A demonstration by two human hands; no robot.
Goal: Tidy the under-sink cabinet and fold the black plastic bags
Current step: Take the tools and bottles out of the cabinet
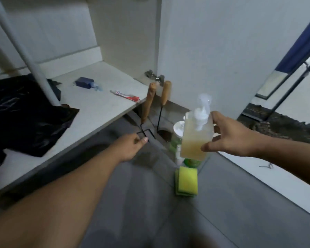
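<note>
The right hand gripped a clear pump bottle, about half full of yellowish liquid, and held it in the air above the floor in front of the open cabinet door. The left hand reached toward the black wire foot of a wooden-handled utensil; its fingers were curled at the wire, though whether they actually pinched it I could not tell through the blur. A second wooden-handled utensil stood just beside the first, leaning against the door's edge.

The black plastic bags lay crumpled and unfolded on the left of the cabinet floor, around the foot of a white drain pipe. Further back on that same shelf lay a small blue box and, nearer the front edge, a toothpaste tube.

On the grey floor tiles below the held bottle stood a green-tinted jar with a white lid, with a yellow sponge nearer me. A mop leaned behind the door.
</note>
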